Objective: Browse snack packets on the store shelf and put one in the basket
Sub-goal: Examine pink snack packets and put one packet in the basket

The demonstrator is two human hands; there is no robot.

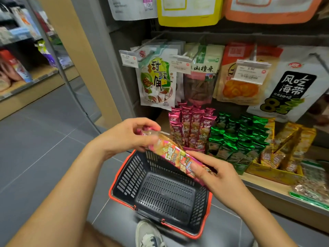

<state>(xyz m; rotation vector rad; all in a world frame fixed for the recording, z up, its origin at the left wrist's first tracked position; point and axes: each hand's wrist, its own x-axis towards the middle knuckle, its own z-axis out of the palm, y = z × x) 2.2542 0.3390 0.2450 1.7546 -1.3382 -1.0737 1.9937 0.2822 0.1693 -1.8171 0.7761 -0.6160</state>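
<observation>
I hold a long pink snack packet [173,154] slantwise above the black basket [131,175], which has a red rim and nothing in it. My left hand [128,134] pinches the packet's upper end. My right hand [213,177] grips its lower end, thumb on top. The basket stands on the grey floor in front of the shelf. More pink packets [191,129] of the same kind stand upright in a box on the shelf just behind.
Green packets [238,138] and gold packets [284,148] stand in boxes on the wooden shelf [267,188] to the right. Bags [156,77] with price tags hang on hooks above. My shoe [147,234] is near the basket. Another shelf unit [23,73] lies far left.
</observation>
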